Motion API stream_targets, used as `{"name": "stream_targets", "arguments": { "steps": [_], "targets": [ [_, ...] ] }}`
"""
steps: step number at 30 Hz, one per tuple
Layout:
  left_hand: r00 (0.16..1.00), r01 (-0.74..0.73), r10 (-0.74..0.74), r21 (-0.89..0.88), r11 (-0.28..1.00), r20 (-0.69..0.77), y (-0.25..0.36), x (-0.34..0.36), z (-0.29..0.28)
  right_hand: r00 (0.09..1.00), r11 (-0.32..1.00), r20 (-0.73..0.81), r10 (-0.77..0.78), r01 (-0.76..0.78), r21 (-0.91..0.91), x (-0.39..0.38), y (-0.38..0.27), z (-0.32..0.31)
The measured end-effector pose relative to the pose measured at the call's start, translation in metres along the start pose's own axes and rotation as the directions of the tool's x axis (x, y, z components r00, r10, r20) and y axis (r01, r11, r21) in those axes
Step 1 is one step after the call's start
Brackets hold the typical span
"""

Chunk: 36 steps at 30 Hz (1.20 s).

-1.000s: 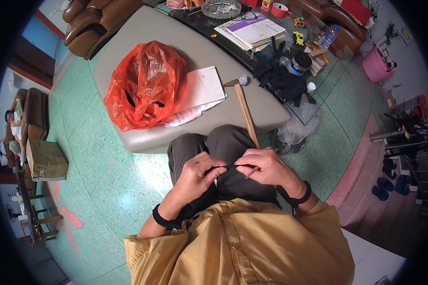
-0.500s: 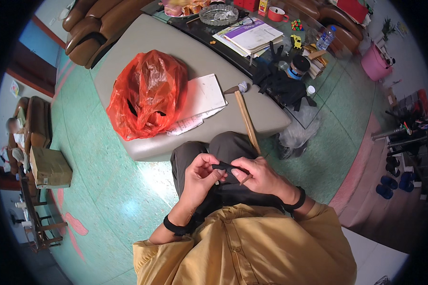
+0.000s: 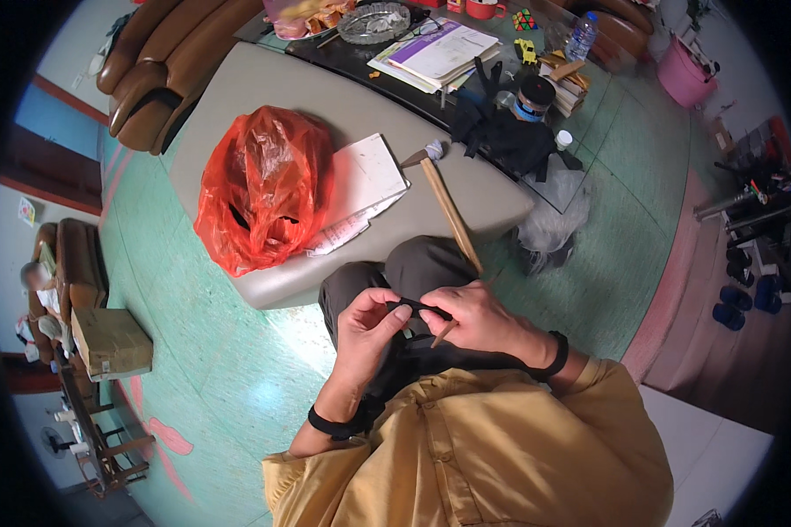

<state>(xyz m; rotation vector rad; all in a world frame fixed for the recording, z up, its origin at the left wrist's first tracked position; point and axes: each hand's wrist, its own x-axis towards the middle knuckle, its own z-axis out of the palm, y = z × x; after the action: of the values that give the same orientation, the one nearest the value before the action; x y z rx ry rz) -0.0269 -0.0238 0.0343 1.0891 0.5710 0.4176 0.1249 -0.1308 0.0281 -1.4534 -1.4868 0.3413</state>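
My left hand (image 3: 369, 327) pinches a small black strip (image 3: 415, 306) over my dark-trousered lap (image 3: 426, 263). My right hand (image 3: 479, 323) grips the same strip at its other side, with a thin brown stick (image 3: 442, 335) also in its fingers. The fine detail between my thumbs is too small to make out. Just beyond my knees is a grey padded bench (image 3: 246, 83), bearing a crumpled red plastic bag (image 3: 264, 180), white paper sheets (image 3: 369, 171) and a long wooden slat (image 3: 448, 206) that slants down beside my right knee.
A cluttered black table (image 3: 343, 60) stands beyond the bench, with black fabric (image 3: 510, 145), papers and a bottle. Brown armchairs (image 3: 154, 70) are at back left. A cardboard box (image 3: 110, 347) and a seated person (image 3: 39, 290) are left; slippers (image 3: 734, 307) and a pink bucket (image 3: 685, 79) are right.
My thumbs and fingers have shifted along the black strip, which looked more bunched half a second ago. The view has turned slightly, so the surroundings sit differently in frame.
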Motion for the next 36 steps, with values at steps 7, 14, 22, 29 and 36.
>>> {"name": "stream_targets", "arguments": {
  "steps": [7,14,22,29,36],
  "targets": [
    [0.999,0.039,-0.040,-0.126,0.991,-0.003,0.003,-0.003,-0.002,1.000,1.000,0.010,0.006,-0.006,-0.012,-0.006,0.004,0.004],
    [0.984,-0.170,0.165,0.072,0.983,0.067,0.007,0.001,-0.005,1.000,0.998,0.029,-0.004,0.002,0.060,-0.006,-0.007,0.001],
    [0.968,0.232,-0.229,0.019,0.973,-0.102,0.011,0.002,-0.001,0.995,0.985,0.026,-0.099,0.101,-0.143,-0.009,0.001,0.005],
    [0.949,0.296,-0.306,-0.128,0.947,-0.072,-0.001,0.004,-0.008,0.975,0.943,0.142,-0.171,0.204,-0.263,-0.010,0.009,0.008],
    [0.956,0.291,-0.292,-0.230,0.929,0.031,-0.009,0.003,-0.006,0.986,0.986,0.091,-0.142,0.148,-0.071,-0.017,0.012,0.006]
  ]
}}
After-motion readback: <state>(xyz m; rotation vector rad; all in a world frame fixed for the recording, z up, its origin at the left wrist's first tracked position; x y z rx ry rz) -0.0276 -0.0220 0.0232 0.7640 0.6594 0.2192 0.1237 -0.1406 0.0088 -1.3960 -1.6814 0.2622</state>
